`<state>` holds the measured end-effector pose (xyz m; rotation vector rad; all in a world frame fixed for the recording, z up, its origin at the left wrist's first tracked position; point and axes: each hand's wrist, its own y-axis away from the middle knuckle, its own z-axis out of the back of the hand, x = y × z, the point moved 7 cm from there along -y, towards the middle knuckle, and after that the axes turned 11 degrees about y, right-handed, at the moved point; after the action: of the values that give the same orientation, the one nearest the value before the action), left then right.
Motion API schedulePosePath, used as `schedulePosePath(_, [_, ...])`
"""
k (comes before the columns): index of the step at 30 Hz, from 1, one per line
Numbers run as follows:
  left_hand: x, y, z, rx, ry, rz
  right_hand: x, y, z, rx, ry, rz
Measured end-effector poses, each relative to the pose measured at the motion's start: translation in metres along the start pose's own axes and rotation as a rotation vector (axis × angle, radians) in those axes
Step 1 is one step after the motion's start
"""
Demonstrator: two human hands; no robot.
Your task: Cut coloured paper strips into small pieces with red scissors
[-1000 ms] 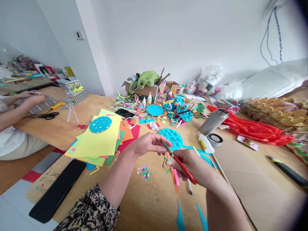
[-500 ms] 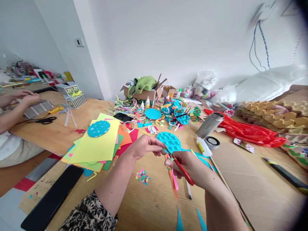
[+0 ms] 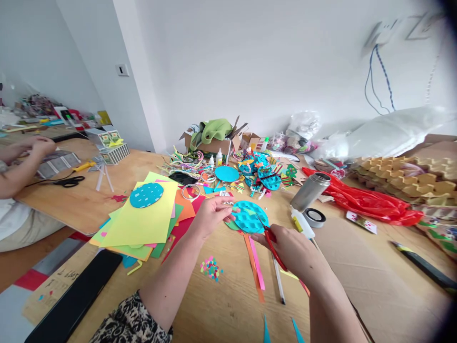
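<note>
My right hand [image 3: 291, 247] holds red-handled scissors [image 3: 274, 247], their blades pointing left over a blue dimpled disc [image 3: 250, 216]. To the left of that disc, my left hand [image 3: 211, 216] has its fingers drawn together at the tips; what they hold, if anything, is too small to make out. A bit of green paper shows just below those fingertips. Orange and pink paper strips [image 3: 257, 267] lie on the table below the disc, beside a pen [image 3: 279, 281]. A small heap of coloured dots [image 3: 211, 268] lies in front of my left hand.
Stacked coloured paper [image 3: 143, 228] with a speckled blue disc [image 3: 146, 195] lies left. A steel flask [image 3: 310, 191], glue bottle [image 3: 303, 224] and tape roll [image 3: 315, 217] stand right, near cardboard [image 3: 357, 271]. Another person's hands [image 3: 41, 145] are far left. Craft pieces crowd the back.
The scissors in my right hand have moved right, away from my left fingertips, where the blades were before. My left hand has shifted slightly left. The view has tilted up a little.
</note>
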<state>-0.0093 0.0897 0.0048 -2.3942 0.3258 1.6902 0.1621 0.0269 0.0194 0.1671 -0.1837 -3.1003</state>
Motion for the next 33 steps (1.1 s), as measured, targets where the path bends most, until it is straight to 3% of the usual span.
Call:
schedulePosePath(3, [-0.004, 0.001, 0.002, -0.063, -0.008, -0.051, -0.015, 0.000, -0.006, 0.036, 0.098, -0.133])
schedulePosePath(6, [-0.007, 0.003, 0.001, -0.113, 0.025, -0.084, -0.024, -0.001, -0.007, 0.053, 0.097, -0.165])
schedulePosePath(14, [-0.008, 0.007, -0.002, -0.201, 0.297, -0.111, -0.015, 0.001, -0.005, 0.028, 0.026, -0.042])
schedulePosePath(19, [-0.006, 0.004, 0.013, -0.332, 0.500, -0.125, -0.023, 0.000, -0.009, -0.075, 0.073, -0.052])
schedulePosePath(23, [-0.004, 0.006, 0.012, -0.353, 0.580, -0.115, -0.033, 0.000, 0.002, -0.186, 0.113, -0.135])
schedulePosePath(26, [-0.002, 0.009, 0.004, -0.326, 0.597, -0.100, -0.025, 0.001, 0.013, -0.196, -0.093, -0.108])
schedulePosePath(30, [0.003, 0.014, -0.007, -0.317, 0.590, -0.100, 0.026, 0.007, 0.009, 0.026, -0.644, 0.237])
schedulePosePath(33, [0.009, 0.017, -0.015, -0.313, 0.567, -0.079, 0.048, 0.008, -0.001, 0.138, -0.853, 0.292])
